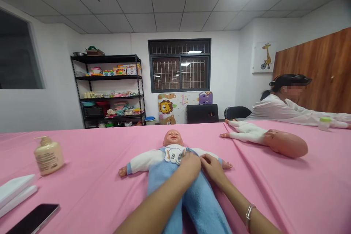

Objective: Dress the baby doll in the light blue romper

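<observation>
A baby doll [173, 138] lies on its back before me, arms spread, its head away from me. It wears a blue and white romper [164, 175] with an elephant face on the chest. My left hand [191, 163] is closed on the romper's edge at the chest, beside the elephant; its fingertips are mostly hidden. Just to its right, my right hand [213, 168] has its thumb and fingers curled together on the same cloth near the doll's shoulder. A silver bangle [249, 216] circles my right wrist.
A pink cloth [93, 182] covers the table. At left are a pump bottle [48, 155], folded white cloths [18, 190] and a phone [34, 219]. At right lie a second doll [285, 142] and a green-lidded jar [324, 123], near another person [276, 108] reaching across.
</observation>
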